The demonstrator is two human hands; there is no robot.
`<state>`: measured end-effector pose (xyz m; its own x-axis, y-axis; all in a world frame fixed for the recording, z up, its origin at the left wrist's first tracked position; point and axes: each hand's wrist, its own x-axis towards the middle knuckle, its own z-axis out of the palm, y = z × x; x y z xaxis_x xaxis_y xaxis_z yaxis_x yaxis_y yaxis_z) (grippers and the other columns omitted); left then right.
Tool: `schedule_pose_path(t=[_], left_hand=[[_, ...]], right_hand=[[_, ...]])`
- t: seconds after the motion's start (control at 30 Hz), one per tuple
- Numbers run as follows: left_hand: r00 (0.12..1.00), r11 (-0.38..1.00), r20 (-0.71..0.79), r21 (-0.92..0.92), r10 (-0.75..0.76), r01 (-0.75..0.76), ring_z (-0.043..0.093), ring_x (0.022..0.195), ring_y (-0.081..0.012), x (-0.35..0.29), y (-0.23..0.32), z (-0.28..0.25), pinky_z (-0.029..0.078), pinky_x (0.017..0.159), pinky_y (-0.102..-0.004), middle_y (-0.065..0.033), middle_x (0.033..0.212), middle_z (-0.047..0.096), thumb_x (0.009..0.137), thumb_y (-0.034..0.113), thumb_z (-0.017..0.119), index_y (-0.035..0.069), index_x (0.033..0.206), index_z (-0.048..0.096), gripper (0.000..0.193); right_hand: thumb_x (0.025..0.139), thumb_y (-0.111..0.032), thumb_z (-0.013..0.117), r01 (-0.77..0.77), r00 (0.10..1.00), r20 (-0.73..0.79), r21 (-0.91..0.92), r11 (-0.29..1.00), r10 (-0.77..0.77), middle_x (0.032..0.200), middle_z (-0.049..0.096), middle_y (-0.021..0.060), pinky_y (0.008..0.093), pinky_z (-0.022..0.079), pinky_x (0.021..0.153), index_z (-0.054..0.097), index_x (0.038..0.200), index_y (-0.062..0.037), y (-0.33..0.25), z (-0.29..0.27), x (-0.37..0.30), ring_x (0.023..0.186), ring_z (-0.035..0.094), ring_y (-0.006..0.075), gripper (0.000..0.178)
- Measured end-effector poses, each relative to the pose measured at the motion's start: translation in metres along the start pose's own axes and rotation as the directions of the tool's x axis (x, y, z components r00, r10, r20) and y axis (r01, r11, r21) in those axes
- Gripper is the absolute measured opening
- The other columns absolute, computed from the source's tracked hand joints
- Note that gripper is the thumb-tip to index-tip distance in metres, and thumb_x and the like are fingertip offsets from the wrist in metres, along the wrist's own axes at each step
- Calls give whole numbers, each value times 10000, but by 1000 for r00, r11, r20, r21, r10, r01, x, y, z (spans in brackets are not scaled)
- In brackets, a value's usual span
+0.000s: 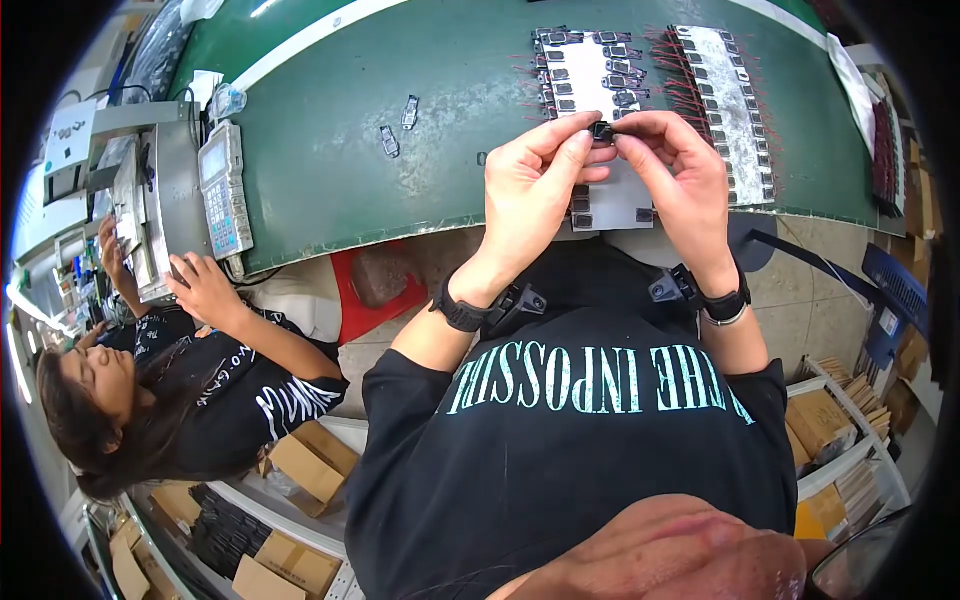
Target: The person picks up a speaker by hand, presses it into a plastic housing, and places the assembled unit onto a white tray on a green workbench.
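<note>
Head | left hand (530,185), right hand (680,165): grip pinched on black part (601,131) | shelf (892,478) (lower right) holds cartons (820,418)

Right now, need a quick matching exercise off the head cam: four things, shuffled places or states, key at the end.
Things
1. Small black part
2. Two loose parts
3. Keypad device
4. Right-hand board

Places or states
A. Bears rows of dark pieces, red wires along its sides
B. Lies on the green bench, with bluish keys and a screen
C. Held between the left hand and the right hand
D. Lie apart from the boards, left of both hands

Pairs: 1-C, 2-D, 3-B, 4-A
</note>
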<state>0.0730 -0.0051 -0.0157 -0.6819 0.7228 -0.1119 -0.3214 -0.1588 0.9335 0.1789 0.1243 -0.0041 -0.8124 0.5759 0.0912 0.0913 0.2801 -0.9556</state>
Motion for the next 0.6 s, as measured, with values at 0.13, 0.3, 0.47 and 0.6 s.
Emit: schedule_pose_path(t=[0.13,0.3,0.47,0.6], left_hand=[[1000,1000,16,7,-11,11,713,957,-215,-2,-1,-2,604,823,-285,-170,1065,699,1001,76,565,-73,1252,599,294],[1000,1000,19,15,-19,19,709,948,-202,-4,-1,-3,606,812,-285,-159,1077,691,1000,52,550,-77,1235,607,274],[999,999,31,50,-11,9,708,937,-192,-8,-1,-3,605,805,-281,-149,1064,690,998,32,539,-82,1205,613,248],[999,998,53,63,-9,6,708,935,-189,-7,0,-3,604,804,-278,-143,1056,690,998,27,535,-84,1194,613,238]], right_hand=[[948,-42,630,-36,998,46,54,998,34,1001,666,13,206,490,811,664,1086,-3,5,-1,1,904,622,62,147],[950,-44,626,-50,998,54,130,990,43,1009,662,14,208,489,835,666,1074,-2,9,1,2,925,618,65,137],[951,-39,620,-48,990,143,216,975,17,1059,642,19,220,496,867,646,1072,6,12,-5,7,976,607,78,132],[940,-36,622,-116,973,225,253,960,58,1031,635,28,237,511,857,623,1084,1,10,-9,8,970,610,86,149]])
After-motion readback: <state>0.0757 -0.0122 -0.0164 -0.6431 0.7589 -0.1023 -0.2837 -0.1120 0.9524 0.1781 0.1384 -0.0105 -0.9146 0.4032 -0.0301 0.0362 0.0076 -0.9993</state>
